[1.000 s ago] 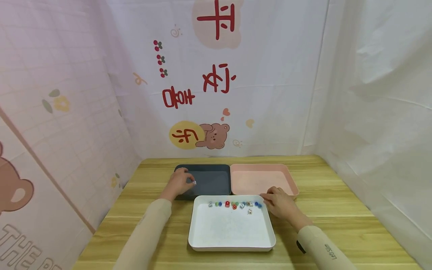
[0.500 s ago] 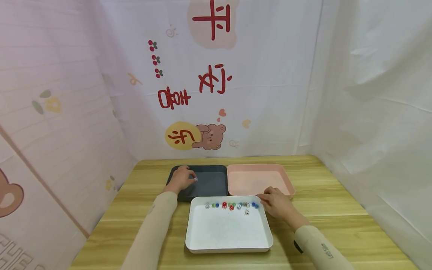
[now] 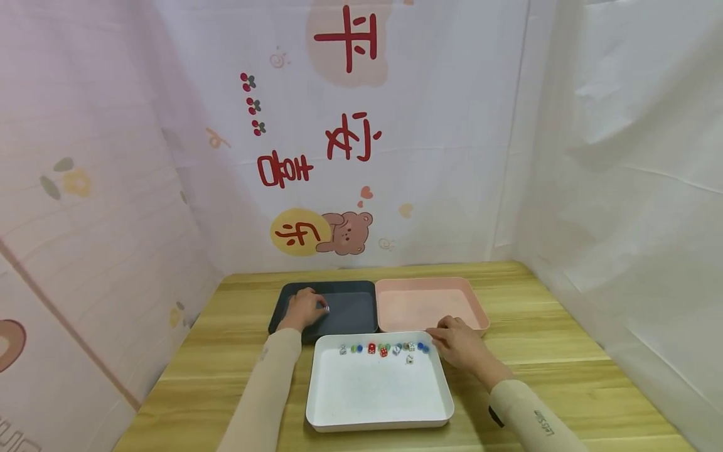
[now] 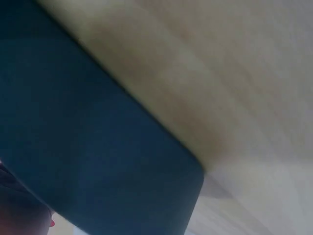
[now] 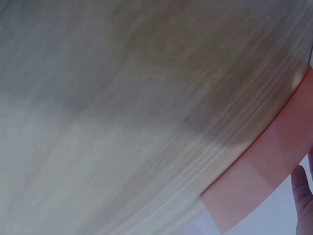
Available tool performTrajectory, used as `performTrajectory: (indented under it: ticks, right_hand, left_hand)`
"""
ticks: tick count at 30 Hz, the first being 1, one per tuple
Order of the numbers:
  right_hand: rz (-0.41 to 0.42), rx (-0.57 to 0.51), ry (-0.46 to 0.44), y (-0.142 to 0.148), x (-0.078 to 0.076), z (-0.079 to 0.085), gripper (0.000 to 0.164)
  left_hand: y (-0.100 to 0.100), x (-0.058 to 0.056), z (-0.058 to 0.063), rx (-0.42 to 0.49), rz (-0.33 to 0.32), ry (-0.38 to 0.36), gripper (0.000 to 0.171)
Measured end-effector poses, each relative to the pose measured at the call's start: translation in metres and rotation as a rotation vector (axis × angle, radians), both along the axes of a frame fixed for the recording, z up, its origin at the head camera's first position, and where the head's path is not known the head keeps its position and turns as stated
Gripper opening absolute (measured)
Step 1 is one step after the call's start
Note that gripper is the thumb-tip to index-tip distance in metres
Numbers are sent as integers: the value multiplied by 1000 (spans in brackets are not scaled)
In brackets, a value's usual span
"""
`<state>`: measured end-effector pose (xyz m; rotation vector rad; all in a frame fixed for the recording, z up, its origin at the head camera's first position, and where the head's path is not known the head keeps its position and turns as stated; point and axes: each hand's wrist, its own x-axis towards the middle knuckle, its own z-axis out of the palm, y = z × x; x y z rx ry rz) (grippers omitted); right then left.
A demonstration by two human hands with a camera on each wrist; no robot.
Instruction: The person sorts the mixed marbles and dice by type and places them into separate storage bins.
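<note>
In the head view my left hand (image 3: 305,307) is over the left part of the dark grey-blue tray (image 3: 353,307). Its thumb and fingers pinch a small whitish die (image 3: 327,308) low inside that tray. My right hand (image 3: 460,344) is at the far right corner of the white tray (image 3: 381,402), its loosely bent fingertips by the rim. Nothing shows in its grasp. Along the white tray's far side lie red dice (image 3: 383,352), whitish dice (image 3: 409,360) and blue and green marbles (image 3: 422,346). The left wrist view shows mainly the dark tray's outer wall (image 4: 112,137).
A pink tray (image 3: 423,307) adjoins the dark tray on its right, behind the white one. All three stand on a wood-grain table (image 3: 542,358). Printed white cloth (image 3: 440,125) rises behind and at both sides. The right wrist view shows the pink tray's side wall (image 5: 259,181).
The left hand has moved a little further over the dark tray, the die still pinched, and has lowered slightly. The right hand has kept its place at the tray corner. The whole head view has shifted slightly.
</note>
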<state>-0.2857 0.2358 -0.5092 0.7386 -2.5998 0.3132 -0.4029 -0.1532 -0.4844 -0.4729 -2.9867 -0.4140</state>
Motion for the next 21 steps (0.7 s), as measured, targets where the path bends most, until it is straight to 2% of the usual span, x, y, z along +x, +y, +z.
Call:
performTrajectory:
  ticks: [10, 21]
  right_hand:
    - [0, -14, 29, -1, 1, -1, 26]
    - [16, -12, 52, -2, 2, 1, 24]
  left_hand:
    - [-2, 2, 2, 31, 33, -36, 27]
    - [-13, 12, 5, 65, 3, 23, 27]
